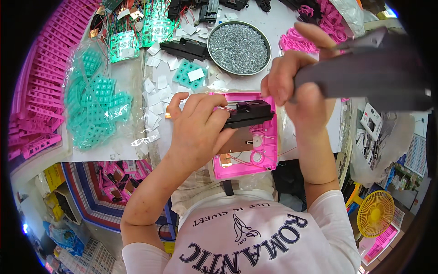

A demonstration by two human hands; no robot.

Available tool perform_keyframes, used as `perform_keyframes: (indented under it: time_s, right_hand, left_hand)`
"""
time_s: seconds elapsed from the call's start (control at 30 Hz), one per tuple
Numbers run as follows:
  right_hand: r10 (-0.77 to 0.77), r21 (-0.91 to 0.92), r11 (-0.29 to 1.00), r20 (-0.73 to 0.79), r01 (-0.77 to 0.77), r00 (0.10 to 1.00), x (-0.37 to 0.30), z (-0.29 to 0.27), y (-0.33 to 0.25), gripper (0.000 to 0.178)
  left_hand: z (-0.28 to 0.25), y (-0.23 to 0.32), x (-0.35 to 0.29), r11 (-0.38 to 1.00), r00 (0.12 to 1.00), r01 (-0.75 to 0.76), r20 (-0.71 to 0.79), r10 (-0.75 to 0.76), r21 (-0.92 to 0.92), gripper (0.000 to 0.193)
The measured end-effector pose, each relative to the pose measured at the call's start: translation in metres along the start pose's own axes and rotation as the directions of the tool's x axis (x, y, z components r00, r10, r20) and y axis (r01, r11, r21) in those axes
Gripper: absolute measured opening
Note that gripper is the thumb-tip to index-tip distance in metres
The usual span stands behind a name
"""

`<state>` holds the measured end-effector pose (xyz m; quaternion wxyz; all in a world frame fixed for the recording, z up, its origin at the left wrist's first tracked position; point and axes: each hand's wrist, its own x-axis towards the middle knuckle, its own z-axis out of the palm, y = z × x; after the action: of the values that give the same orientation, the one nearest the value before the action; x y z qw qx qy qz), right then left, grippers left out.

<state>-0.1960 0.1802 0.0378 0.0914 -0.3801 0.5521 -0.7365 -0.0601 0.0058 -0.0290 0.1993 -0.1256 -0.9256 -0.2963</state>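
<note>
Nearest the camera, a blurred dark elongated tool (pixel 365 75) is stretching left to right, its left end being held by the right hand (pixel 311 102), whose fingers are mostly curling, one extending. The left hand (pixel 195 119) is bending half closed, thumb and forefinger holding the left end of a black module (pixel 251 114). This module is spanning the far half of an open pink case (pixel 246 171), its long axis running left to right, its right end pointing slightly away from the person. Beyond, a round dish (pixel 270 51) is holding small metal pieces (pixel 239 48).
</note>
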Motion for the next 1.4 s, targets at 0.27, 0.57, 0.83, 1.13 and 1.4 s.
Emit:
perform_keyframes:
  time_s: [0.27, 0.57, 0.83, 1.13, 1.4]
  right_hand:
    - [-0.005, -0.288, 0.957, -0.162, -0.042, 0.987, 0.051, -0.051, -0.061, 0.048]
    - [0.156, -0.043, 0.984, -0.234, -0.17, 0.96, 0.051, -0.054, -0.04, 0.041]
    - [0.115, -0.287, 0.938, -0.273, -0.195, 0.955, 0.039, -0.048, -0.014, 0.04]
    - [0.055, -0.277, 0.949, -0.325, -0.15, 0.944, 0.057, -0.004, 0.017, 0.027]
    - [-0.062, -0.199, 0.98, -0.326, -0.004, 0.943, 0.06, 0.007, 0.01, 0.032]
  left_hand:
    - [-0.003, 0.001, 0.006, 0.999, 1.0, 0.006, 0.008, -0.006, -0.031, 0.035]
    - [-0.001, 0.001, 0.001, 1.0, 1.0, -0.023, -0.01, 0.023, -0.006, 0.034]
    - [-0.001, -0.002, 0.004, 0.999, 1.0, -0.012, 0.009, 0.012, -0.042, 0.041]
    - [-0.04, 0.014, 0.085, 0.932, 0.956, 0.137, -0.202, -0.213, -0.335, 0.056]
    - [-0.046, 0.064, 0.177, 0.662, 0.933, -0.032, -0.261, -0.25, -0.749, 0.047]
